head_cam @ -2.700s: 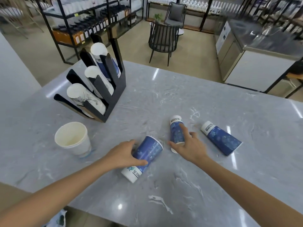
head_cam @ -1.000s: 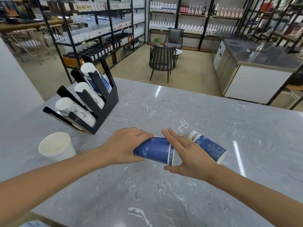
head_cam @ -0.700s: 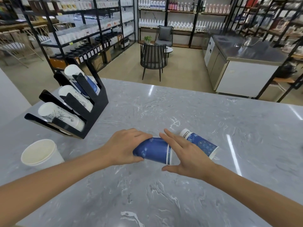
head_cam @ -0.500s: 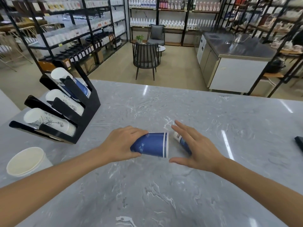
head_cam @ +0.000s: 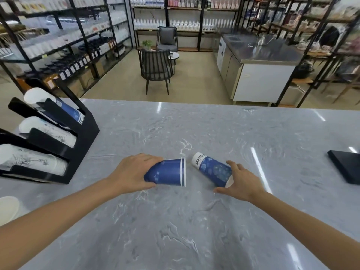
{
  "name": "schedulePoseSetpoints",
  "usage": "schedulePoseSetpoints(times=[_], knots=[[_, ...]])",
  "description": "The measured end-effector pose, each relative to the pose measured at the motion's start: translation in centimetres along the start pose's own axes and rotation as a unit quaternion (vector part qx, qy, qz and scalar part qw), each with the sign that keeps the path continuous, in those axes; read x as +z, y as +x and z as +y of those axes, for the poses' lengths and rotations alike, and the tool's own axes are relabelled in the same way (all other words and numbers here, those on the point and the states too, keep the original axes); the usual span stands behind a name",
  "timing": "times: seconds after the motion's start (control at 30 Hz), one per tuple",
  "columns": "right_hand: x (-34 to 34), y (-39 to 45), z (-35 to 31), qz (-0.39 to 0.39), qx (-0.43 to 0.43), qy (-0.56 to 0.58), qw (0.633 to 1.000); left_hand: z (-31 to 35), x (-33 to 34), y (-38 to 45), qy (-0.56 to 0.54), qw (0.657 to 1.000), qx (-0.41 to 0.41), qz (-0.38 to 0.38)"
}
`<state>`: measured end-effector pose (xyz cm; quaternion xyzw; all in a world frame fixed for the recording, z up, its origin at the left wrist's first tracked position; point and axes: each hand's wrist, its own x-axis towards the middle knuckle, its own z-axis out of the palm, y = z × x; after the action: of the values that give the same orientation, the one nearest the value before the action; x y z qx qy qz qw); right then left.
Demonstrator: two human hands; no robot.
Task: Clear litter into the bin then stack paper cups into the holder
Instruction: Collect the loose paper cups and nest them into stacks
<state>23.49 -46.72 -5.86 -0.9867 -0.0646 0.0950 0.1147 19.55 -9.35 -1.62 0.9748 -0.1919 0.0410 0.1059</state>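
Note:
My left hand [head_cam: 134, 175] is closed around the base end of a blue paper cup stack [head_cam: 167, 174] that lies on its side, two rims showing at its open end. Just right of it a single blue cup [head_cam: 211, 169] lies on the marble counter with its white base pointing away from me. My right hand [head_cam: 242, 182] wraps its thumb and fingers around that cup's wide end. A black cup holder [head_cam: 85, 133] stands at the left, its three slanted slots holding stacks of white and blue cups.
A white paper cup [head_cam: 7, 209] stands upright at the near left edge of the grey marble counter [head_cam: 194, 221]. A flat black object [head_cam: 346, 166] lies at the right edge. Beyond the counter are chairs, shelving and a steel worktop.
The second blue cup has been pushed into the one in my left hand. My right hand then let go, moved right and closed on the single blue cup. The view drifted right.

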Motion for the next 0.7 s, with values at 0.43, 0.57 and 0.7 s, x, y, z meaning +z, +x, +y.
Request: schedulePoseSetpoints(times=[0.43, 0.57, 0.7], knots=[[-2.2, -2.5, -1.2, 0.074, -0.165, -0.024, 0.983, -2.5, -1.2, -1.1, 0.028, 1.000, 0.001, -0.002], [-3.9, -3.4, -2.2, 0.111, -0.230, -0.050, 0.965, -3.2, -2.2, -1.7, 0.048, 0.999, 0.015, 0.006], [-4.8, -4.1, -3.6, 0.118, -0.275, -0.071, 0.952, -2.8, -3.2, -2.3, 0.059, 0.997, 0.034, 0.030]])
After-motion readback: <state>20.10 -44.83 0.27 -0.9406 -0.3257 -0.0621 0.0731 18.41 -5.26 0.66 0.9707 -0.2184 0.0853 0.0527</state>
